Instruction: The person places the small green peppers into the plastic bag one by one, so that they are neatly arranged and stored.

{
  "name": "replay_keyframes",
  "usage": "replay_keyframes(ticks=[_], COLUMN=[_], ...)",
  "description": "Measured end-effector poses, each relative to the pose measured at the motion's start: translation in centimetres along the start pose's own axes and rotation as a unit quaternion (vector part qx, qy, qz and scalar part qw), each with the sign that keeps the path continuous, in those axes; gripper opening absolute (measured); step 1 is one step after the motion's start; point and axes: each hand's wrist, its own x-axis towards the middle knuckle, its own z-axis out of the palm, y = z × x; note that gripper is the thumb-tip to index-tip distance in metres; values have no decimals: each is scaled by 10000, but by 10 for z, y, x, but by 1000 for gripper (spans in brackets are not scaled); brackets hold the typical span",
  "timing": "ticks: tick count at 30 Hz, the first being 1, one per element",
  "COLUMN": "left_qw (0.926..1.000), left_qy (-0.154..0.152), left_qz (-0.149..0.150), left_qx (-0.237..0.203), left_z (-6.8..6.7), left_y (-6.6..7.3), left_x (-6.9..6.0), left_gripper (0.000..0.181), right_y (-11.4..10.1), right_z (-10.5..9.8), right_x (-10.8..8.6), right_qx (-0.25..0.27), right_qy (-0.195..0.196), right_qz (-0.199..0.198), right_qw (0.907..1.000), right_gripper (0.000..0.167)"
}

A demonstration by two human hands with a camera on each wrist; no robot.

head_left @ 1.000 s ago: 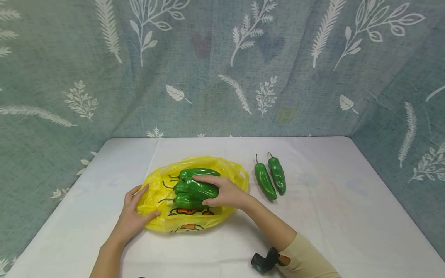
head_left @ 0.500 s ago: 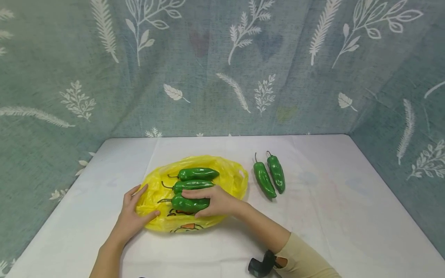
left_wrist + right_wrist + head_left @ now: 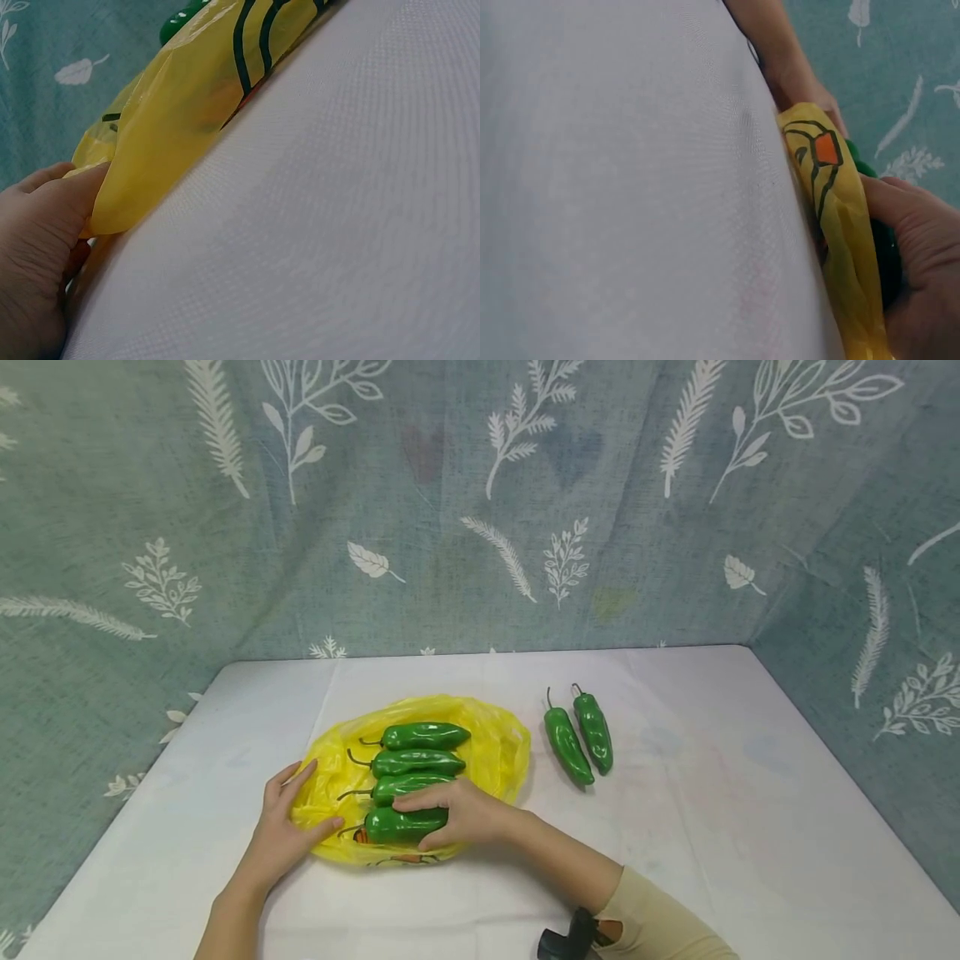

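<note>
A yellow plastic bag (image 3: 495,752) lies on the table with four green peppers in a column on it. The right hand (image 3: 468,814) grips the nearest pepper (image 3: 393,827) by its right end, thumb on the near side. At the bag's left edge, the left hand (image 3: 285,827) rests with fingers and thumb spread. In the left wrist view that hand (image 3: 45,240) touches the yellow film (image 3: 165,127). The right wrist view has the right hand (image 3: 922,255) behind the bag's raised side (image 3: 840,225), over dark green; its fingertips are hidden.
Two more green peppers (image 3: 568,747) (image 3: 594,731) lie side by side on the white table (image 3: 675,793), right of the bag. A patterned green cloth (image 3: 450,568) hangs behind the table. A black device (image 3: 570,939) sits at the right wrist.
The right hand has moved toward the near side of the bag with a pepper. The four peppers now lie spread in a column, where they were bunched. The left hand has stayed in place.
</note>
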Motion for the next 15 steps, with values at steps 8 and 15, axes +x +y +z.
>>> replay_keyframes(ticks=[8, 15], left_qw=[10000, 9999], left_qy=[1, -45], left_qz=[-62, -111], left_qx=[32, 46], left_z=[0, 0], left_y=[1, 1], left_x=[0, 0], left_gripper=[95, 96], right_y=[1, 0], right_z=[3, 0], right_x=[-1, -3], right_qx=[-169, 126], right_qy=[54, 326], right_qz=[102, 281], right_qw=[9998, 9990], right_gripper=[58, 57])
